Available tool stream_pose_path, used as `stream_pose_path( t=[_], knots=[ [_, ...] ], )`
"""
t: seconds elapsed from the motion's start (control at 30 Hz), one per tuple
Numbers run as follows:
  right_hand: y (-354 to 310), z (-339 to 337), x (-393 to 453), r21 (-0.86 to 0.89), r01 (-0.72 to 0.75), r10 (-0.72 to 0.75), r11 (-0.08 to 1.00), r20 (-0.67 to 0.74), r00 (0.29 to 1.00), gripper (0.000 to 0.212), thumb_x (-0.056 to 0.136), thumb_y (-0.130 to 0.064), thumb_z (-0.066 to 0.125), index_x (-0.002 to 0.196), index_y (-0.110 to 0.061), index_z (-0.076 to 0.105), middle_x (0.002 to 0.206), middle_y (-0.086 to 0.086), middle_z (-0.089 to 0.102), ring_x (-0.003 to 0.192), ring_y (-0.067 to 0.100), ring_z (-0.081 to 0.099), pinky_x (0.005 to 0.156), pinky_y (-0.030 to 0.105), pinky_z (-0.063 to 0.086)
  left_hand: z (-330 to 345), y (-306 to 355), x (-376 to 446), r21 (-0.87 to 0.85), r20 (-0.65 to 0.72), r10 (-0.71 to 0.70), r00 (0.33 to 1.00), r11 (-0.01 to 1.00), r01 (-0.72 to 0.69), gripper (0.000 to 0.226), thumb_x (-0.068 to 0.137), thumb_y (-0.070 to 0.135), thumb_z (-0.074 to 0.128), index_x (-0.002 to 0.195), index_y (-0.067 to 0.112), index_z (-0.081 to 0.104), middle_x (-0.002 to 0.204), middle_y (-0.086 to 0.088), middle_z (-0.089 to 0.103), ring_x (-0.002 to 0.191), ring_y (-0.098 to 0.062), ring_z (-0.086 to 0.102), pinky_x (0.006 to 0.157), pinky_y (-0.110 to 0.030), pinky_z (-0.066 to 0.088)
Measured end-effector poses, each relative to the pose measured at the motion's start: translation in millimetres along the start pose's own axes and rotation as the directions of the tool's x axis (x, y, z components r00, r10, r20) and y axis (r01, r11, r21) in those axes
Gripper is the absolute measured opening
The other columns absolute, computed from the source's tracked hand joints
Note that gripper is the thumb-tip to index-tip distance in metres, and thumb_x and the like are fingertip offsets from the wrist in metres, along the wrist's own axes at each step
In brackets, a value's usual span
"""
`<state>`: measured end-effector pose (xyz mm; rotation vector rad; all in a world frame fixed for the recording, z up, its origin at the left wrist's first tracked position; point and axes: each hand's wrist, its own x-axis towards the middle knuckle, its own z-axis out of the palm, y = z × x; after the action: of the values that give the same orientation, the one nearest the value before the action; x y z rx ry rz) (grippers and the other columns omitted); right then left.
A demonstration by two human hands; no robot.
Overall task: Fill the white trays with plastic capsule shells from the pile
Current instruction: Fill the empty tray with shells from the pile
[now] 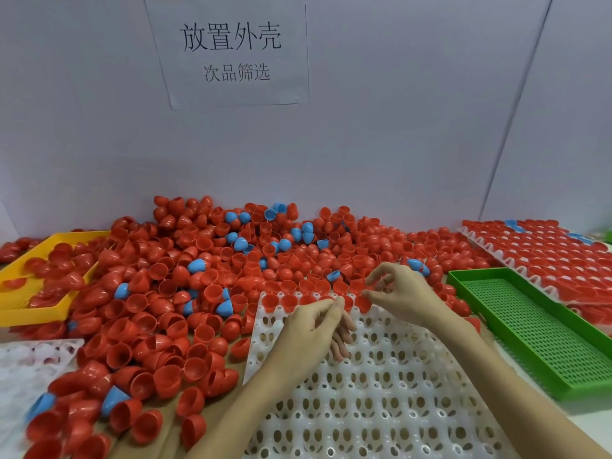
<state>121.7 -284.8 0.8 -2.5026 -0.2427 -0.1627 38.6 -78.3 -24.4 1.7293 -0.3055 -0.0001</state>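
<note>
Sign: a white paper sign [228,51] is hanging on the wall, reading "放置外壳" in big letters and "次品筛选" below.
Pile: a big pile of red and blue shells [212,270] is lying across the desk, reaching the wall at the back.
White tray: the white tray [374,392] is sitting in front, near the desk's front edge; only its far row is holding red shells [281,301], and the other holes are open.
Left hand: the left hand [311,329] is hovering over the tray's far row, fingers loosely bent; I cannot tell if it is holding anything.
Right hand: the right hand [400,293] is at the tray's far edge, fingers pinching a red shell.
Sides: a yellow tray [20,313] is lying left, a green tray [530,329] right, a full tray [543,256] behind it.
</note>
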Motion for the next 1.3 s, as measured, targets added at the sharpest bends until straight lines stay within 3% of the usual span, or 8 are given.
stream_pose_path(
  t=[0.27,0.43,0.6,0.77,0.93,1.13,1.2,1.3],
  knots=[
    [21,-29,-34,0.535,0.068,-0.029,0.842,-0.080,0.996,0.024,0.105,-0.023,0.064,0.090,-0.023,0.082,0.072,-0.005,0.069,0.056,0.004,0.052,0.053,0.015,0.045,2,1,0,0.040,0.003,0.020,1.000,0.999,-0.020,0.045,0.109,0.041,0.046,0.089,0.010,0.072,0.072,-0.002,0.071,0.063,-0.020,0.070,0.062,-0.028,0.057],
    [25,-17,-37,0.286,0.188,-0.137,0.940,-0.190,0.972,0.017,0.105,-0.022,0.063,0.095,-0.024,0.076,0.068,-0.003,0.070,0.050,0.003,0.051,0.051,0.016,0.042,4,0,-2,0.145,0.016,0.076,0.997,0.986,-0.077,0.040,0.108,0.042,0.048,0.090,0.016,0.073,0.078,-0.003,0.072,0.063,-0.015,0.069,0.061,-0.026,0.057],
    [29,-11,-35,0.182,0.228,-0.191,0.956,-0.203,0.960,0.014,0.105,-0.025,0.061,0.097,-0.025,0.073,0.068,-0.008,0.069,0.050,0.005,0.055,0.052,0.016,0.043,-13,10,12,0.048,0.218,-0.077,0.973,0.997,0.068,0.040,0.108,0.043,0.049,0.103,0.013,0.075,0.082,-0.007,0.075,0.069,-0.021,0.069,0.065,-0.031,0.059],
    [31,-8,-32,0.161,0.228,-0.192,0.960,-0.213,0.958,0.014,0.106,-0.023,0.062,0.099,-0.021,0.074,0.060,-0.009,0.065,0.054,0.004,0.060,0.054,0.015,0.046,-29,33,53,0.314,0.295,-0.089,0.951,0.949,-0.008,0.031,0.107,0.042,0.053,0.099,0.023,0.076,0.083,-0.001,0.077,0.067,-0.017,0.073,0.059,-0.023,0.057],
    [27,-7,-33,0.158,0.230,-0.199,0.960,-0.189,0.962,0.015,0.107,-0.023,0.061,0.099,-0.020,0.073,0.062,-0.006,0.065,0.054,0.005,0.060,0.055,0.016,0.047,-16,36,130,0.750,0.163,0.132,0.978,0.628,-0.210,0.022,0.107,0.034,0.054,0.116,0.023,0.071,0.113,0.004,0.069,0.097,-0.008,0.064,0.090,-0.028,0.054],
    [27,-10,-36,0.158,0.246,-0.214,0.956,-0.192,0.958,0.015,0.107,-0.022,0.061,0.099,-0.020,0.074,0.063,-0.006,0.065,0.056,0.010,0.061,0.055,0.020,0.048,0,15,174,0.910,0.265,-0.084,0.961,0.352,-0.220,0.038,0.111,0.038,0.039,0.135,0.018,0.060,0.132,-0.006,0.062,0.124,-0.029,0.056,0.108,-0.050,0.043],
    [27,-10,-36,0.161,0.248,-0.214,0.955,-0.203,0.956,0.015,0.107,-0.023,0.062,0.099,-0.021,0.074,0.063,-0.004,0.065,0.056,0.012,0.061,0.055,0.019,0.048,-1,6,177,0.909,0.246,-0.140,0.959,0.376,-0.178,0.037,0.112,0.037,0.034,0.134,0.018,0.057,0.129,-0.006,0.064,0.121,-0.030,0.056,0.108,-0.051,0.041],
    [27,-10,-35,0.169,0.248,-0.213,0.954,-0.204,0.956,0.016,0.107,-0.022,0.061,0.099,-0.020,0.074,0.061,-0.005,0.065,0.052,0.009,0.058,0.054,0.018,0.047,-8,-3,173,0.821,0.208,-0.139,0.968,0.562,-0.096,0.032,0.112,0.033,0.036,0.122,0.017,0.062,0.112,-0.001,0.066,0.110,-0.028,0.061,0.099,-0.044,0.048]
  ],
)
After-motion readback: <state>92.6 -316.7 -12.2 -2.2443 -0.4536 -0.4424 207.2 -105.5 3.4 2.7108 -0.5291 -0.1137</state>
